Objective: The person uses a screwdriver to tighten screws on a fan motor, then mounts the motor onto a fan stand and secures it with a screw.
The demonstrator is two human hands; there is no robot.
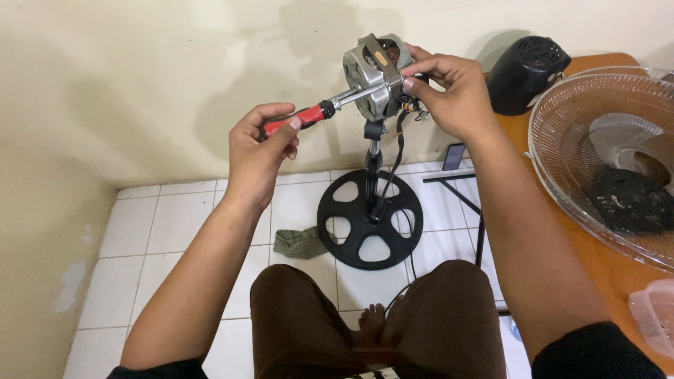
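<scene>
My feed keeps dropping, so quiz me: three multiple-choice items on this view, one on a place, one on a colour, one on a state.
1. Where does the round black fan base sit?
A. on the white tiled floor
B. on the orange table
C. on the person's lap

2. What colour is the screwdriver handle?
A. blue
B. red and black
C. yellow

3. How is the fan motor at this moment?
A. lying loose on the floor
B. boxed inside the black cover
C. bare on top of the stand pole, gripped by the right hand

Answers:
1 A: tiles show through the base's cut-outs.
2 B: red and black show between the fingers of the left hand.
3 C: the metal housing is exposed, while the black motor cover rests apart on the table beside the wire fan guard.
</scene>
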